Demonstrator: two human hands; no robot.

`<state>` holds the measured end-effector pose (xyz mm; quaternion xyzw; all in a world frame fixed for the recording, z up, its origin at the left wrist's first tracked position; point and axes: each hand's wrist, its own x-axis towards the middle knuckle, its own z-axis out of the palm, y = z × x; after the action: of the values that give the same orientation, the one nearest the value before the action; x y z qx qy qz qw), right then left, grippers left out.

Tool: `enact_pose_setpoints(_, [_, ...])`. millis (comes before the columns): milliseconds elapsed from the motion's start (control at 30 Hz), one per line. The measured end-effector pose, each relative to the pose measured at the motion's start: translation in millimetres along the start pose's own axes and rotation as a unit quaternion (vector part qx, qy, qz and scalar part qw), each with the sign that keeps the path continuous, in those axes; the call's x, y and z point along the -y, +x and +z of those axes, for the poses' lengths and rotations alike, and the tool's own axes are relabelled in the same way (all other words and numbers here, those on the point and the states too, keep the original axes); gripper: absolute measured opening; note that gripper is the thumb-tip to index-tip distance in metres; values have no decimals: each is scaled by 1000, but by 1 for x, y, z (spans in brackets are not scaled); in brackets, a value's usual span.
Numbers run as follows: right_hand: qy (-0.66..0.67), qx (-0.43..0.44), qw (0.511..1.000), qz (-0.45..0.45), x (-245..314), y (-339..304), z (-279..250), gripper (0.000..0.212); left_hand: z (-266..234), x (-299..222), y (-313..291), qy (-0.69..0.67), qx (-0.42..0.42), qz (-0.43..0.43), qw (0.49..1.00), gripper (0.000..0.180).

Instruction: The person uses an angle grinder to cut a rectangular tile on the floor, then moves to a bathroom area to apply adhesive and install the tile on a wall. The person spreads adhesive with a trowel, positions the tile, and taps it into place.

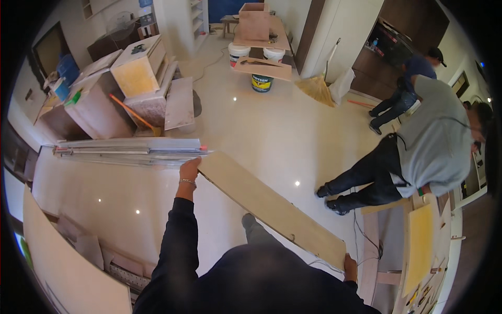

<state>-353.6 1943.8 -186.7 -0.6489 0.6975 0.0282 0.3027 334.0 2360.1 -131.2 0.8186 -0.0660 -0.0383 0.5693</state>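
Note:
A long, flat wooden board stretches across in front of me, slanting from upper left down to lower right. My left hand, with a bracelet at the wrist, grips its far left end. At the near right end, my right hand closes round the board's edge; my body hides part of that arm. The board is held up above the glossy pale floor. Just beyond my left hand lies a stack of long metal strips.
Two people, one in a grey shirt and one in dark blue, stand at right. A workbench with tools and cables is near right. Cabinets stand left; buckets and a broom are farther off. A large panel leans near left.

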Motion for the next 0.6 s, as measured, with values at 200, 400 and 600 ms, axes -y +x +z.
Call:
enact_pose_setpoints(200, [-7, -13, 1000, -23, 193, 115, 32, 71, 34, -41, 165, -131, -24, -156, 979, 29])
enact_pose_setpoints(400, [-224, -50, 909, -347, 397, 235, 72, 42, 17, -14, 323, -280, -20, -143, 949, 36])
enact_pose_setpoints(600, [-186, -69, 920, -338, 608, 306, 127, 38, 48, -7, 509, -351, -72, -185, 915, 26])
